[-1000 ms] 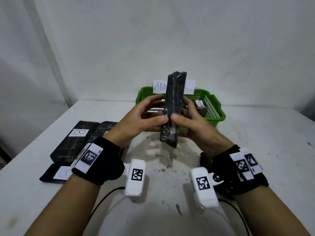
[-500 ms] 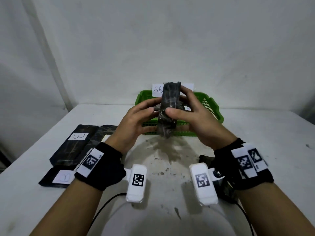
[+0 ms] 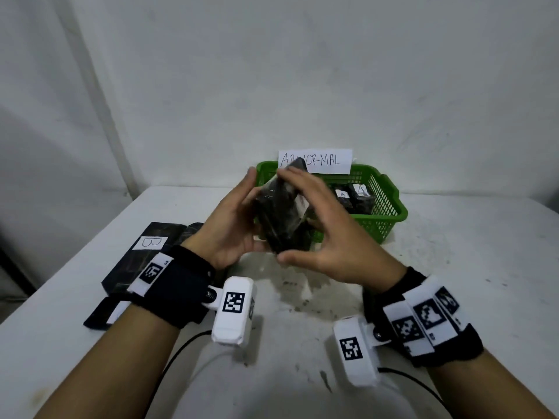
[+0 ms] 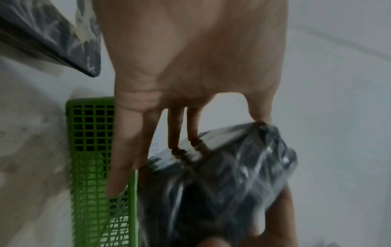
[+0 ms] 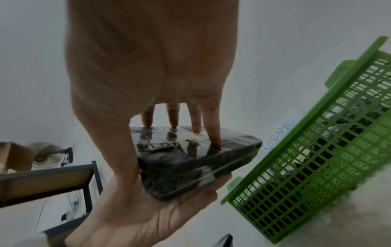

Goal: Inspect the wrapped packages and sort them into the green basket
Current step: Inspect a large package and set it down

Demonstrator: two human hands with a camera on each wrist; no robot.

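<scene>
A black plastic-wrapped package (image 3: 276, 216) is held in the air between both hands, just in front of the green basket (image 3: 390, 207). My left hand (image 3: 239, 216) cradles it from the left and below, thumb up by its far corner. My right hand (image 3: 305, 219) grips it with its fingers (image 5: 173, 117) laid across the top face and the thumb at the near end. In the right wrist view the package (image 5: 190, 160) lies on the left palm (image 5: 148, 217). The left wrist view shows the package (image 4: 224, 168) blurred, beside the basket (image 4: 91, 150).
The basket carries a paper sign reading ABNORMAL (image 3: 326, 161) and holds black packages labelled A (image 3: 355, 196). Flat black packages, one labelled B (image 3: 145, 246), lie on the white table (image 3: 469, 252) at the left. Walls stand close behind and to the left.
The package stood upright on end between both hands. It has since been turned and tilted lower, and my right fingers have slid over its top face.
</scene>
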